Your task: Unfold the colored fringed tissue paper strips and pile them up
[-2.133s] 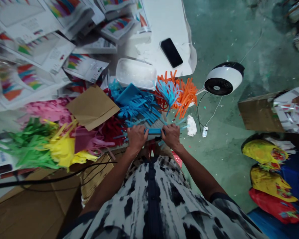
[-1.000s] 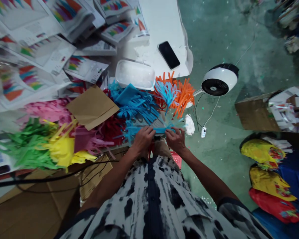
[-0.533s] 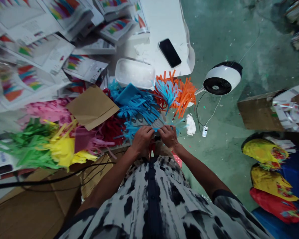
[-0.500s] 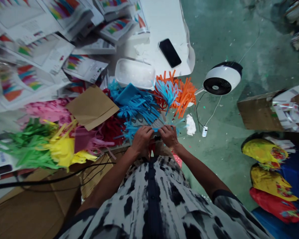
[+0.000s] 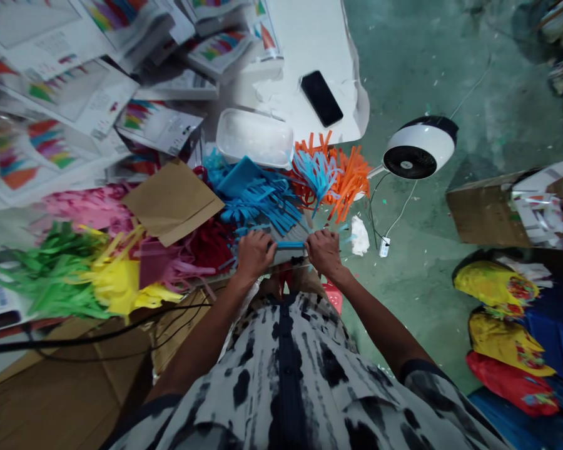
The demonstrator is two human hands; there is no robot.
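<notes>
A blue tissue paper tassel (image 5: pixel 289 245) is stretched between my hands, its rolled middle drawn into a narrow band. My left hand (image 5: pixel 254 255) is closed on one end and my right hand (image 5: pixel 324 252) on the other. Light blue fringe sticks out beyond both hands. Just past them on the table lies a heap of blue fringed paper (image 5: pixel 258 197). To its right are orange fringed paper (image 5: pixel 351 181) and a lighter blue tassel (image 5: pixel 315 175). Dark red fringe (image 5: pixel 211 247) lies left of my left hand.
Brown card (image 5: pixel 173 203) rests among pink, yellow (image 5: pixel 122 284) and green fringe (image 5: pixel 51 275). Beyond are a clear plastic tray (image 5: pixel 254 137), a phone (image 5: pixel 321 98) and printed packs (image 5: pixel 75 100). A fan (image 5: pixel 420 150) and a carton (image 5: pixel 483 209) stand at right.
My hands have moved apart, left hand leftward and right hand slightly rightward. More of the blue band shows between them.
</notes>
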